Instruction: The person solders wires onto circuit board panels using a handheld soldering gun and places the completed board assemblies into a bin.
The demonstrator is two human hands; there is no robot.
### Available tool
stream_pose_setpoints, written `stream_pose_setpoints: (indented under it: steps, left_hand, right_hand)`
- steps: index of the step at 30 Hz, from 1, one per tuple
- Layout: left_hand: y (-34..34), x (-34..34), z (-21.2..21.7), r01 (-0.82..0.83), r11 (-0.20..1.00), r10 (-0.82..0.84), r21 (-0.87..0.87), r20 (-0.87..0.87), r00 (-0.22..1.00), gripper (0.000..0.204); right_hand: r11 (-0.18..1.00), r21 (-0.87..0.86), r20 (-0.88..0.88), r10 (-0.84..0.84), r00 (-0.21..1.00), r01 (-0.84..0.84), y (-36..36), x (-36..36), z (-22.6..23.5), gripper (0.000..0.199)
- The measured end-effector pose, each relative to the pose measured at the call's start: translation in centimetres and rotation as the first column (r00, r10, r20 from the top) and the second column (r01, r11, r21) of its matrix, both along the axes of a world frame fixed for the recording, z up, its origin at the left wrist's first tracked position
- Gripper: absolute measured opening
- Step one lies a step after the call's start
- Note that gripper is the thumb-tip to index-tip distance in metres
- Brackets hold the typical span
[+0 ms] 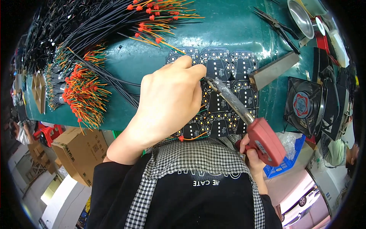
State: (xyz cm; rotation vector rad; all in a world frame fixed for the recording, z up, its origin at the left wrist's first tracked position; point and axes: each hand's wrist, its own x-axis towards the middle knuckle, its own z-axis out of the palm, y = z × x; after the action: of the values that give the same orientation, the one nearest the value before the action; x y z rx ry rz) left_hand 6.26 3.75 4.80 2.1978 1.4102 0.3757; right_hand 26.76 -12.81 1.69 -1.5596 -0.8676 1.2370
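Observation:
My right hand [253,156] is wrapped round the red handle of a soldering gun [265,141]. Its metal barrel slants up and left, bringing the tip close to my left fingertips. Over a panel of black circuit boards [217,99] with small pale components, my left hand [169,93] is closed in a pinch; what its fingertips hold is hidden. Black cables [120,86] run from the left and pass under that hand. On the panel's near edge lies a red connector [181,138] with orange and green wire ends.
Cable bundles with red connectors [82,86] cover the green table's left side, and more cables [114,19] lie beyond. On the right are a metal bar [274,70], pliers [276,24], a metal dish [301,19] and a fan [305,105]. A blue crate [284,168] stands below the table.

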Motion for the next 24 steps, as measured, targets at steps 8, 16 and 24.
stream_pose_setpoints:
  steps: [8, 16, 24]
  left_hand:
    - [0.1, 0.1, -0.1, 0.003, 1.0, -0.003, 0.012, -0.017, 1.0, 0.005]
    - [-0.1, 0.1, -0.1, 0.044, 0.99, -0.036, 0.137, -0.066, 0.997, 0.007]
    - [4.2, -3.7, -1.2, 0.03, 0.893, -0.023, 0.45, -0.021, 1.0, 0.01]
  right_hand:
    - [0.989, -0.043, 0.015, 0.142, 0.99, -0.141, -0.5, 1.5, -0.4, 0.071]
    - [0.989, 0.103, -0.056, -0.098, 0.994, 0.103, 0.7, 0.0, 1.2, 0.067]
    - [0.979, 0.089, -0.096, -0.175, 0.98, 0.183, 0.6, 0.1, 1.0, 0.07]
